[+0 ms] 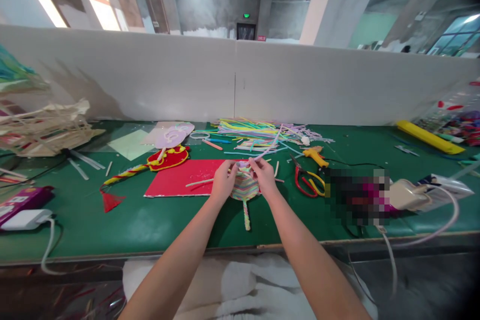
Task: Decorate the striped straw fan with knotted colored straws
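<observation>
A small striped fan [245, 187] in pastel colours lies at the centre of the bench, its twisted handle [246, 216] pointing toward me. My left hand [224, 180] is closed on the fan's upper left edge. On the other side, my right hand [264, 176] pinches a lilac pipe cleaner [275, 141] at the fan's top edge; its free end sticks up to the right. My fingertips partly cover the edge where the two meet. Under the fan and my left hand is a red board [176, 180], with loose pipe cleaner pieces [198, 182] across it.
Behind my hands lies a pile of coloured pipe cleaners [243, 126]. Red-handled pliers [304, 185] and a yellow glue gun [315, 156] are to the right. A red-and-yellow fan [168, 158] with a tassel, a wooden stick model [45, 130] and a white charger [26, 220] sit left.
</observation>
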The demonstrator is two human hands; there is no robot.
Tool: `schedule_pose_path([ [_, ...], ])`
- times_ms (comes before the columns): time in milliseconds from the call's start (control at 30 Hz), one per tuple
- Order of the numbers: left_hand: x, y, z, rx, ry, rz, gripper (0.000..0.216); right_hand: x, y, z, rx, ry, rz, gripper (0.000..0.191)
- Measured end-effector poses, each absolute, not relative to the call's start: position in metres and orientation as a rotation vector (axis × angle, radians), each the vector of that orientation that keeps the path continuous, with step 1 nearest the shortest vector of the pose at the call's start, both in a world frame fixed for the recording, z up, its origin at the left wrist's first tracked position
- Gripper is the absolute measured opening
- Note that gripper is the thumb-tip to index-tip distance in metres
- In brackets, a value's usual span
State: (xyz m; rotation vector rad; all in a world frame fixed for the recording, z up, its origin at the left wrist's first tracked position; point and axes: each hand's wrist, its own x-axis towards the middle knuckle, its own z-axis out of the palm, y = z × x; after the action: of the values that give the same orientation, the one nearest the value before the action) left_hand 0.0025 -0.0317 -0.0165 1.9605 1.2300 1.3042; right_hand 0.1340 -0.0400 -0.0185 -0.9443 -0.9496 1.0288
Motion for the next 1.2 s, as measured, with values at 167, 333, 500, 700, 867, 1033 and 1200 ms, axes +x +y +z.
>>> schedule_pose_path([
  [167, 0.0041, -0.0323, -0.0147, 1.915, 1.145, 1.271, 0.022, 0.1339, -0.0406, -0.0184, -0.957, -0.971, 1.019, 0.027],
  [333, 0.0036, -0.0319, -0.0129, 1.846, 1.134, 1.271, 0.020, 0.1323, -0.0405, -0.0198, -0.992, -1.012, 1.019, 0.027],
  [500, 0.0038, -0.0295, -0.0164, 1.860, 1.201, 1.294, 0.022, 0.1311, -0.0399, -0.0209, -0.996, -1.046, 1.008, 0.026],
  [700, 0.0036, -0.0296, -0.0171, 1.945, 1.199, 1.246, 0.020, 0.1315, -0.0422, -0.0187, -0.980, -1.047, 0.992, 0.026],
  [867, 0.0032, -0.0294, -0.0180, 1.988, 1.126, 1.194, 0.020, 0.1320, -0.0433, -0.0171, -0.983, -1.026, 0.983, 0.029],
  [1033, 0.0034, -0.0270, -0.0201, 2.056, 1.066, 1.164, 0.018, 0.1321, -0.0431, -0.0167, -1.013, -1.029, 0.982, 0.029],
  [1200, 0.0036, -0.0282, -0.0192, 2.010, 1.047, 1.193, 0.020, 0.1331, -0.0414, -0.0186, -1.013, -1.004, 1.018, 0.028],
])
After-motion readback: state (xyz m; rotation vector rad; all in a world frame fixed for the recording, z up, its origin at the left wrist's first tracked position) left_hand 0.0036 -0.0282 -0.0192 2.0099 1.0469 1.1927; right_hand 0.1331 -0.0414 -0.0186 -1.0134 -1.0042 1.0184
